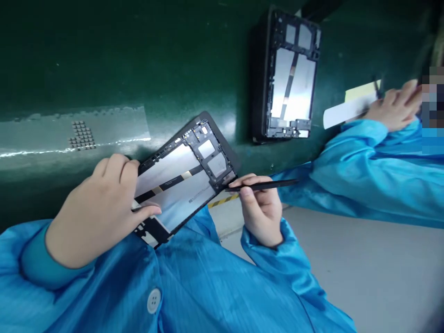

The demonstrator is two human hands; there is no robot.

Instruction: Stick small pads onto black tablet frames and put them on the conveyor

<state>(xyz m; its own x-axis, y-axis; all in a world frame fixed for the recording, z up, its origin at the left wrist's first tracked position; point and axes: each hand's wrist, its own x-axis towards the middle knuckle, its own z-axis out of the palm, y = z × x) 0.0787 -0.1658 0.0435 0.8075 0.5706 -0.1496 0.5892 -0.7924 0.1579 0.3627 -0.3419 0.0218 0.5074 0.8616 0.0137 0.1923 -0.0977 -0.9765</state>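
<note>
The left hand (97, 208) is closed around one end of an opened tablet (180, 203), its thumb lying across the bare inner face and its fingers bent at the far long edge. The right hand (262, 208) pinches a pair of black tweezers (272, 184) between thumb and fingers, with the tips at the tablet's right-hand corner; whether they touch it cannot be told. The tablet is tilted, its near end over the person's blue coat (208, 286) and its other end over the green table (173, 55). A dark ribbon (169, 184) crosses the silvery panel inside it, and a dark slab (225, 141) shows from beneath its upper end.

To the left of the tablet, a clear strip (120, 125) lies on the table, with small dark squares (82, 135) set close together in rows on it. Beyond the tablet and to its right, well apart from it, a second opened tablet (303, 83) lies face up on top of a thick dark stack. Just below the tablet's right side, striped tape (225, 200) shows near the right hand. Farther right of the tablet, a co-worker's hand (391, 108), in a blue sleeve (364, 157), is at a white sheet (342, 111) and a yellow slip (360, 91); its hold there is unclear. Grey floor (364, 259) lies below that sleeve.
</note>
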